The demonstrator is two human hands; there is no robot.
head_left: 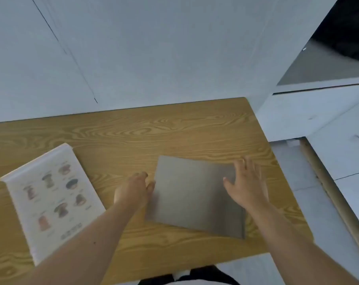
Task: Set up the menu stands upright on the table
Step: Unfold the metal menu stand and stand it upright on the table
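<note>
— Quickly, materials?
— Wood-grain table [174, 128], glossy, rounded far corner. Flat grey stand [195, 198], matte, rectangular, lying face down right of centre. Second stand [51, 198], white, printed with food pictures, clear lip at its far end, lying flat at left.
— Hands?
— Left hand [133, 190] at grey stand's left edge, fingers curled, touching it; gripping or not, cannot tell, blurred. Right hand [246, 182] spread loose on the far right corner, fingers splayed, not clenched.
— Edges, room?
— Bare wood beyond both stands up to the wall [154, 58]. Grey stand near the table's right edge, well apart from the white one.
— Around?
— White cabinet [298, 116] off the right corner, dark shape on its shelf. Pale floor below right.
</note>
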